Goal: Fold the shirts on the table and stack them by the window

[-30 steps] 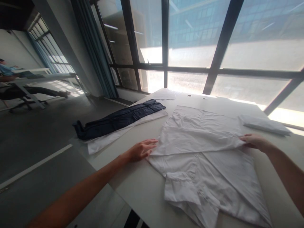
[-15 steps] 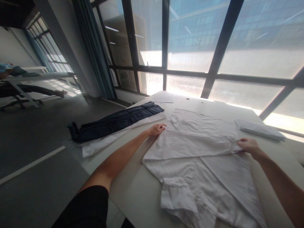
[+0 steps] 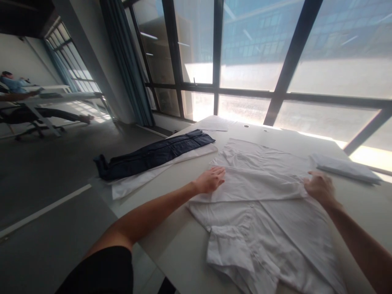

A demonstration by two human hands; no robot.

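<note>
Head view | white garment [image 3: 294,232] spread on the desk [image 3: 174,241], seemingly so its crosswise fold lies flat | left hand [image 3: 211,180] on it, fingers extended, likely steadying | right hand [image 3: 320,188] at its edge; from here I can't tell if pinching

A plain black sleeve [image 3: 101,269] is covering the person's left upper arm, appearing outside the near left edge of the counter [image 3: 174,245]. Its hem is curving around the arm and ending just above the elbow. Past that hem, the left forearm [image 3: 159,206] is showing bare, tapering toward the wrist. Toward the counter's right side, the right forearm [image 3: 364,241] is also showing bare. Both hands [image 3: 211,179] are showing bare, with slender fingers; the right one is looking slightly blurred.
</note>
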